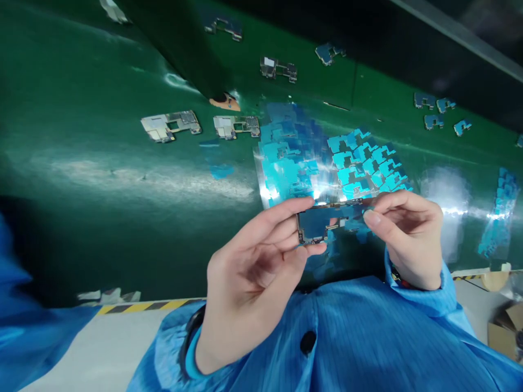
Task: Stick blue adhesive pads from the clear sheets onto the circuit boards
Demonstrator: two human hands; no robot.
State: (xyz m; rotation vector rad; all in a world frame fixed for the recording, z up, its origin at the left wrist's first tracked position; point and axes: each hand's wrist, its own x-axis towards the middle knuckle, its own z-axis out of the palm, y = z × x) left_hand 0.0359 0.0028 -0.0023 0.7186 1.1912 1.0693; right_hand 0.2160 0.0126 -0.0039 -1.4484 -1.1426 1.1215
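Note:
My left hand (261,272) grips a small circuit board (314,224) by its left end, fingers along the edges. At the board's other end, my right hand (408,231) pinches it between thumb and forefinger. The board has an irregular outline with a notch, and its upper face looks dark blue. Just beyond my hands lies a sheet with blue film pieces (281,158) overlapping each other. To its right is a set of bright blue cut-out stickers (363,163) in rows, shaped much like the board.
On the green table mat (102,228) lie two circuit boards (170,126) left of the films, with several more farther back. A dark post (180,49) rises at the back left. Another blue film strip (498,212) lies far right. Yellow-black tape (143,306) marks the front edge.

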